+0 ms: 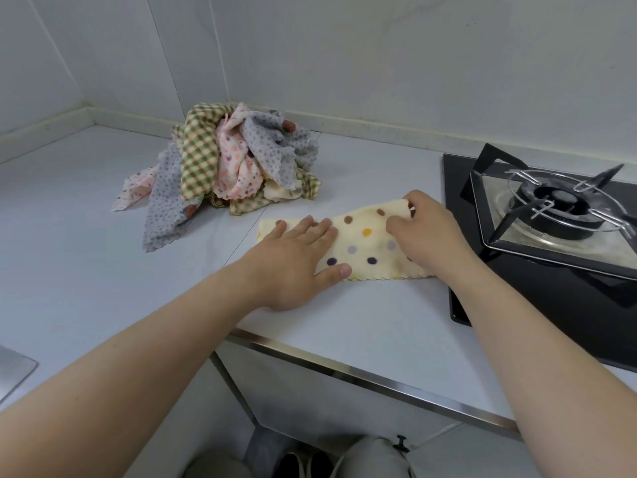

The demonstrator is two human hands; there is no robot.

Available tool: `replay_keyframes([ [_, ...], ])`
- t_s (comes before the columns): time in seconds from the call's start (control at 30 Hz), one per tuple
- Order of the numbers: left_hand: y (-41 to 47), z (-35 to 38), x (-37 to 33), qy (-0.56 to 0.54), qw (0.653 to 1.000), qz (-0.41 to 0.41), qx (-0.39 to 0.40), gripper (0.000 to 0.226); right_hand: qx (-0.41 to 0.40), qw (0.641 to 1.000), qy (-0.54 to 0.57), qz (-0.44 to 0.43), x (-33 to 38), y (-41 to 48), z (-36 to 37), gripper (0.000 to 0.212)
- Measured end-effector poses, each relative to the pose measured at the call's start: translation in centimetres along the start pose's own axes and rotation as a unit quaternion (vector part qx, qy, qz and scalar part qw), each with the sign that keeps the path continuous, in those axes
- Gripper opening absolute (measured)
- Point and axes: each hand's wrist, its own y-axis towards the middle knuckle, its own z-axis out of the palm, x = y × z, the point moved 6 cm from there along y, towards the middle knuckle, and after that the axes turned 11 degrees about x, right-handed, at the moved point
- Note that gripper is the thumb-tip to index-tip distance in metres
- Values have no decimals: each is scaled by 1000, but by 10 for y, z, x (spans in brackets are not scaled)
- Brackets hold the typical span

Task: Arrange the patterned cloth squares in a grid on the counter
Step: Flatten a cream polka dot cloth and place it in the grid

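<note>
As the person leaned over the white bench point(86, 270), a cream cloth with coloured dots point(365, 244) lay spread near its front edge, just beside the black gas hob point(517, 305); the cloth's scalloped near hem lay flat, while its far edge looked rumpled and not quite flat; the left hand point(293, 267) lay palm down on the left part of the cloth, its fingers point(320, 231) straight and close together, pressing the fabric to the bench, the thumb resting at the near hem; the right hand point(427, 232) sat over the cloth's right side, its fingers point(400, 224) curled and pinching the fabric near the far right corner, where it was bunched; behind and to the left, well apart from that cloth, a heap of other patterned cloths point(227, 163) stood piled near the back wall point(379, 63): green check, pink floral and grey dotted pieces tangled together, one grey piece trailing forward onto the bench; the burner point(558, 201) of the hob, ringed by its metal pot stand, sat at the right; a steel sink corner point(13, 370) showed at the lower left.
</note>
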Motion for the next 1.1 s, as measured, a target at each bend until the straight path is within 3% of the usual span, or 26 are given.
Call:
replay_keyframes([
  [0.13, -5, -7, -12, -18, 999, -2, -26, 94, -1, 985, 174, -17, 6, -5, -3, 18],
  [0.3, -13, -15, -36, -91, 992, 48, -67, 102, 67, 940, 330, -63, 17, -12, 3, 38],
  [0.4, -11, -3, -40, -122, 989, 74, -24, 108, 113, 927, 340, -105, 22, -14, 6, 48],
  [0.53, -6, 12, -47, -31, 996, 81, -13, 113, 172, 919, 329, -135, 26, -19, 10, 47],
  [0.67, -3, 18, -49, 7, 997, 79, -24, 111, 182, 917, 326, -142, 27, -21, 13, 45],
  [0.77, -6, 7, -48, -46, 993, 108, 6, 111, 178, 916, 334, -132, 26, -20, 14, 41],
  [0.83, -12, -12, -43, -174, 971, 163, 29, 104, 174, 913, 348, -125, 25, -18, 16, 36],
  [0.9, -16, -26, -30, -348, 923, 162, 28, 79, 187, 901, 372, -122, 25, -17, 20, 29],
  [0.93, -18, -32, -22, -433, 890, 146, 15, 66, 210, 891, 383, -121, 25, -16, 25, 39],
  [0.97, -15, -33, -12, -512, 849, 130, 1, 68, 243, 882, 385, -122, 25, -15, 30, 56],
  [1.03, -8, -30, 5, -611, 787, 87, 7, 98, 289, 877, 363, -128, 27, -18, 40, 75],
  [1.1, -8, -26, 15, -638, 769, 41, 24, 108, 297, 884, 335, -133, 30, -21, 43, 74],
])
